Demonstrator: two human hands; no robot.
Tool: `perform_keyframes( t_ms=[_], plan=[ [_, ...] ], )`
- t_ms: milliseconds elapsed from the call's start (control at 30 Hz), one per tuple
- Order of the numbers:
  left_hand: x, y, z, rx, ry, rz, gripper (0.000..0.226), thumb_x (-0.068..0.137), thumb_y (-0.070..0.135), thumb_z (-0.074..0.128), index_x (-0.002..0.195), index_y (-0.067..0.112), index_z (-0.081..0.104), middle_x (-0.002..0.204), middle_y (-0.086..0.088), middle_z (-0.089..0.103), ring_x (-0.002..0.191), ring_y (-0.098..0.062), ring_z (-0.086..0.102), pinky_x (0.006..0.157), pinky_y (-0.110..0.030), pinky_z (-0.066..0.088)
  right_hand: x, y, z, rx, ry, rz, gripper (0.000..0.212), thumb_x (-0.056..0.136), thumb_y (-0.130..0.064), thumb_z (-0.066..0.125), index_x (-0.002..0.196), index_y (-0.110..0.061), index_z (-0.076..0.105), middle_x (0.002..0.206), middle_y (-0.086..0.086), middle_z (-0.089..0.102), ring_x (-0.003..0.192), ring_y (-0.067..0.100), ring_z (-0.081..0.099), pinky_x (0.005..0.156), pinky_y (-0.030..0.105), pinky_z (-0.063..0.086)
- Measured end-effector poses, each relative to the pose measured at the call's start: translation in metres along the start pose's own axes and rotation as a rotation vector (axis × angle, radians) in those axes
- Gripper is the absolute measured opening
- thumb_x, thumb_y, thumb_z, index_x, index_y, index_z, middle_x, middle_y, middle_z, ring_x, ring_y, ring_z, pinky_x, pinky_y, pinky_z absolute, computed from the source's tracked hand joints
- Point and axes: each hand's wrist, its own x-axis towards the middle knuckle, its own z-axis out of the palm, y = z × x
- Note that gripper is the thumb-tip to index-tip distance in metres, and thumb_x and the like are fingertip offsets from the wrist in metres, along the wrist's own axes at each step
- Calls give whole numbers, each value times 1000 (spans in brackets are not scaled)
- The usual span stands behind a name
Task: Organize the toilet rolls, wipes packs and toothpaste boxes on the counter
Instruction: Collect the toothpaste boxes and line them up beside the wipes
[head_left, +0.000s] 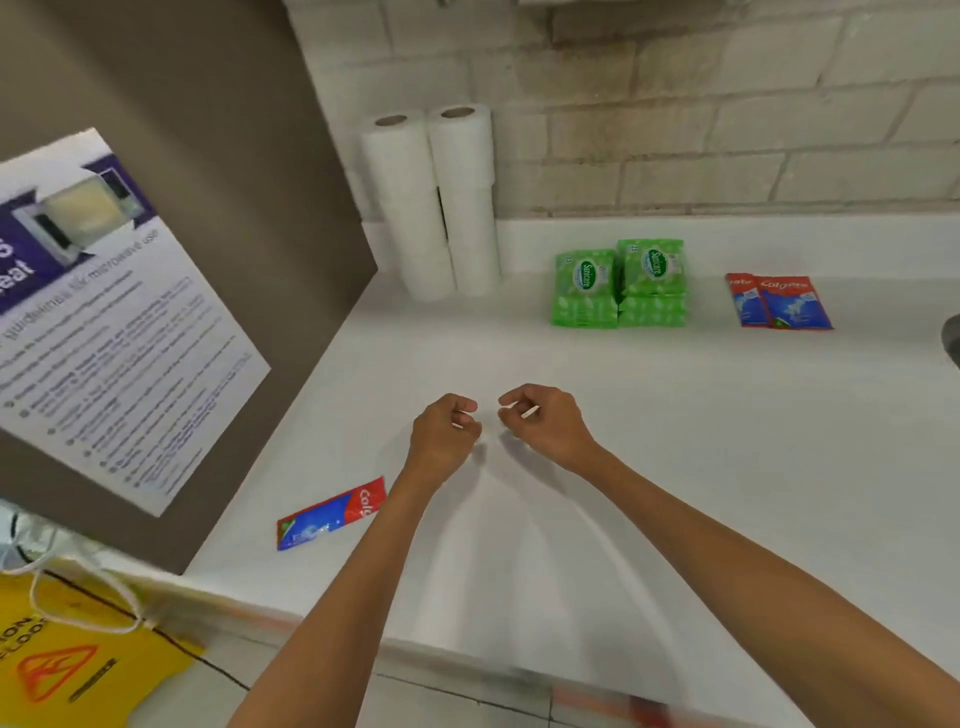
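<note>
Two stacks of white toilet rolls (441, 202) stand in the back left corner of the white counter (675, 415). Green wipes packs (621, 283) sit in two piles at the back middle. Two red and blue toothpaste boxes (779, 301) lie side by side at the back right. A third toothpaste box (332, 514) lies near the counter's left edge, partly behind my left forearm. My left hand (444, 434) and my right hand (545, 421) hover close together over the middle of the counter, fingers loosely curled, holding nothing.
A brown panel with a printed microwave notice (104, 322) borders the counter on the left. A yellow wet-floor sign (78, 660) stands on the floor below. A brick wall (727, 104) backs the counter. A dark rim (953, 343) shows at the right edge.
</note>
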Motion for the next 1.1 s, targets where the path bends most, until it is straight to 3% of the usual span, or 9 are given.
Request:
perform_keyframes(
  t_ms=[133,233,300,367,467,700,1100],
  plan=[
    [-4,-41,-37,65,24,-32,27,88,6,53,114,9,60,112,-10,64,98,-22,60,81,-22,43,-8,-19,49,-5,-49,-18,16,81,-16,65,97,-14,69,67,-14,58,68,16,60,80,34,53],
    [-5,-66,-56,163,-10,-52,33,86,5,56,119,10,57,120,-10,59,96,-18,55,65,-11,45,-11,-29,75,1,-70,-19,16,82,-14,64,97,-12,69,69,-12,59,69,16,60,82,34,53],
    [-7,-80,-67,297,-42,-49,40,86,8,59,126,11,53,129,-10,53,109,-22,54,78,-12,45,-12,-34,87,8,-79,-12,17,82,-12,63,97,-11,70,73,-8,61,71,17,61,84,35,54],
    [-9,-93,-78,480,-91,-52,47,86,15,61,131,14,48,133,-10,47,121,-26,47,98,-28,42,-12,-38,97,6,-83,-13,17,83,-11,62,98,-10,70,74,-7,60,73,17,61,85,35,54],
    [-12,-110,-86,666,-153,-46,53,84,27,64,133,15,46,131,-9,45,121,-26,46,101,-37,42,-11,-41,105,-10,-95,-2,18,83,-10,61,99,-10,69,76,-5,62,76,17,61,86,35,53],
    [-6,-115,-90,634,-83,22,35,83,28,66,114,13,60,116,-8,58,107,-24,56,87,-32,46,-5,-42,108,-29,-96,7,20,85,-12,59,101,-9,69,87,1,64,77,17,62,87,36,54],
    [9,-111,-88,605,-189,30,49,82,26,69,124,12,48,126,-10,53,118,-24,47,96,-31,42,-2,-40,103,-63,-93,17,20,84,-11,59,102,-9,69,86,-1,63,77,16,61,88,34,52]
  ],
)
